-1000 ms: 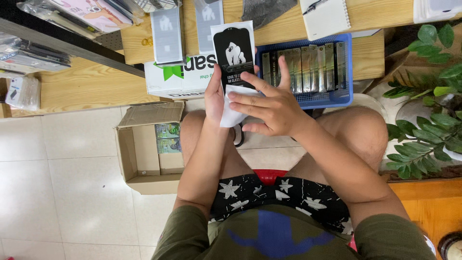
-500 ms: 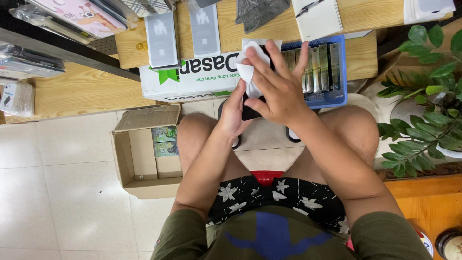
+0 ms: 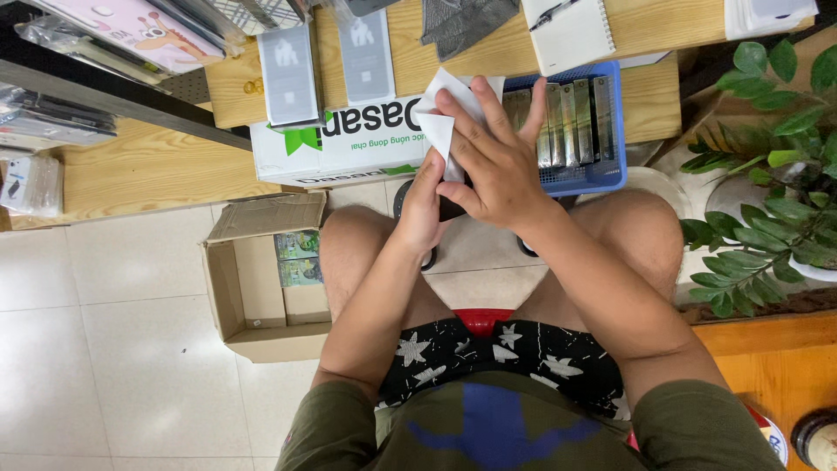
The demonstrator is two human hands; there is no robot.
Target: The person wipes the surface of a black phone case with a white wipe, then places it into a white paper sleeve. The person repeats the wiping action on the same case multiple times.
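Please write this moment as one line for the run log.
left hand: holds dark flat item from below | right hand: presses white packet on it | behind: blue basket | floor: open cardboard box

A white paper wrapper [image 3: 440, 122] over a dark flat item [image 3: 451, 208], held above the knees

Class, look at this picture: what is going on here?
A seated person holds a small dark flat object over the knees. The left hand grips it from below, while the right hand presses a white cloth-like sheet onto it. Ahead sits a blue plastic basket of slim packs, and an open cardboard box stands on the tiled floor.
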